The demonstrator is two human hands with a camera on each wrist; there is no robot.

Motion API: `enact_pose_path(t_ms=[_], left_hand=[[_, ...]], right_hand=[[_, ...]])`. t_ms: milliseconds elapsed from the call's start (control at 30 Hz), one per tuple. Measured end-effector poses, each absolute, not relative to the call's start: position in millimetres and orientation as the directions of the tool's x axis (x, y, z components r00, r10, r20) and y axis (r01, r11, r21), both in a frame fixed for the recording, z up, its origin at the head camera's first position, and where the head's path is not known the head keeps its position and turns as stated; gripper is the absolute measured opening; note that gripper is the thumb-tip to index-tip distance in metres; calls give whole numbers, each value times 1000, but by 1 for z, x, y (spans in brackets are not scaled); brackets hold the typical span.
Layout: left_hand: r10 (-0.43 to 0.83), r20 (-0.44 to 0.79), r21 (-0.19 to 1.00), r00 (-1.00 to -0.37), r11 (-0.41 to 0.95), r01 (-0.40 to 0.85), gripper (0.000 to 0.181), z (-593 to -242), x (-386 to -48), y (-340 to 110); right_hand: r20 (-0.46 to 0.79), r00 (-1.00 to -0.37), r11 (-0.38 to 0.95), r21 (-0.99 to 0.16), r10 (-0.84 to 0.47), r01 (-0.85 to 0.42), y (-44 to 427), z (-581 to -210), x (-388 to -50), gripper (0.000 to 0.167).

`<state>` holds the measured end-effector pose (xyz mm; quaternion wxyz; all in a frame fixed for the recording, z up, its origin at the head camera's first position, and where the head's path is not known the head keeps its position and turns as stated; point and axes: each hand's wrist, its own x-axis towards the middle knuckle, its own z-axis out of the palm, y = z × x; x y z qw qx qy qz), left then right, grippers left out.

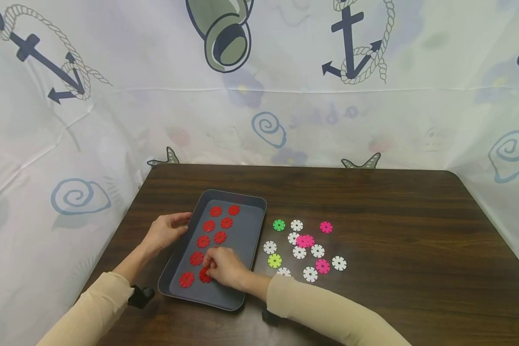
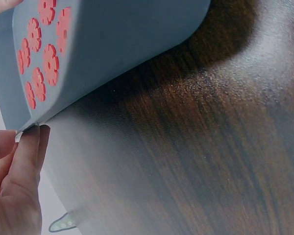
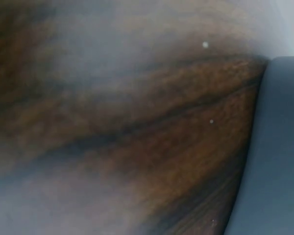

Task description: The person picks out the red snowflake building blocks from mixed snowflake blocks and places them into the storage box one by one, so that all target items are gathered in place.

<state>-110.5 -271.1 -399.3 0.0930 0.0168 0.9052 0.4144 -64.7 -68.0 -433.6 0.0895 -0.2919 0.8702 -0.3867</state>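
A grey baking tray (image 1: 247, 226) holds two rows of red notched discs (image 1: 196, 258). My left hand (image 1: 164, 233) pinches the tray's left rim, thumb above and fingers below, as the left wrist view shows with the hand (image 2: 20, 181) at the edge. Over the tray's near part, my right hand (image 1: 228, 269) has its fingertips bent around a red disc (image 1: 204, 278) at the near end of the right row; part of that disc is hidden. The right wrist view shows only the tray's side (image 3: 277, 156) and tabletop, not the hand.
Right of the tray lie scattered white discs (image 1: 310, 274), pink discs (image 1: 326, 227), a green disc (image 1: 278, 225) and a yellow-green disc (image 1: 274, 261). Some overlap, and my right sleeve partly covers one white disc. Behind the dark wooden table (image 1: 393, 230) hangs a patterned curtain (image 1: 311, 129).
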Motion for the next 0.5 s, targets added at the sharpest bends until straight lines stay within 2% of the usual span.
enact_pose_path(t_ms=[500], left_hand=[[104,-161,758,-981,649,-56,44,-401,-110,-272]], right_hand=[[81,-803,542,-697,-590,-469,-70,-437,-64,12]])
